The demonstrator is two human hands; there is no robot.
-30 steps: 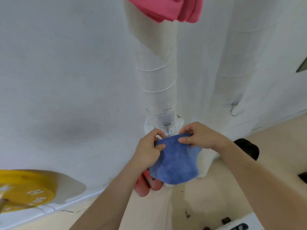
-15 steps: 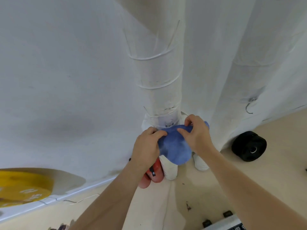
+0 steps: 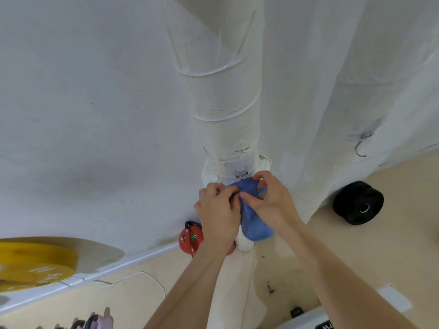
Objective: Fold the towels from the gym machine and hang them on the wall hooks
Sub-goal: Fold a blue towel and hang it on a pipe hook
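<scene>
Both hands are pinching the top edge of the blue towel (image 3: pixel 255 230): left hand (image 3: pixel 219 214) curling over it, right hand (image 3: pixel 270 200) gripping with thumb and fingers. The towel is hanging down from the grip, against the white wrapped column (image 3: pixel 228 115). The metal hook (image 3: pixel 241 173) is sitting just above the pinched edge, between the hands — judging it slightly nearer the right fingertips — so a short lift is probably coming.
</scene>
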